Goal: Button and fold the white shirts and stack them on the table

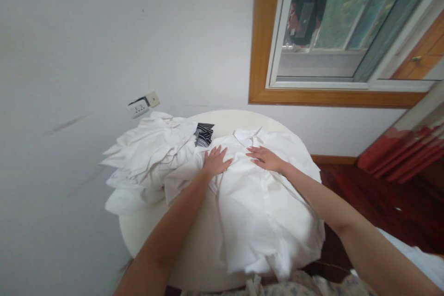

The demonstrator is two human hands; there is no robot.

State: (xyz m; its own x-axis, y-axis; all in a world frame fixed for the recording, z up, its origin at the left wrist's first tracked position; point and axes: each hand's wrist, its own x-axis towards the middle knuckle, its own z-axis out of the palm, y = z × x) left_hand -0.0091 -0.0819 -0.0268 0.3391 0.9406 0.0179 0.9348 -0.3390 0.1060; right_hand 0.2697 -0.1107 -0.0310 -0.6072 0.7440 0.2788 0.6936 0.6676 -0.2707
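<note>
A white shirt (253, 199) lies spread on a round cream table (197, 240), its collar toward the wall and its hem hanging toward me. My left hand (216, 161) rests flat on the shirt's left shoulder area, fingers spread. On the upper chest, right of the collar's middle, my right hand (265, 158) lies flat with its fingers stretched out. Neither hand grips the cloth. Left of the shirt, a heap of white garments (149, 152) covers that side of the table. A black-and-white striped piece (204, 134) sits between the heap and the shirt.
The wall behind carries a power socket (138, 107) above the heap. A wood-framed window (258, 55) is at the upper right, with dark clothing (310, 4) hanging beyond the glass. A red and cream curtain (405, 152) reaches the dark wooden floor (412, 208) at right.
</note>
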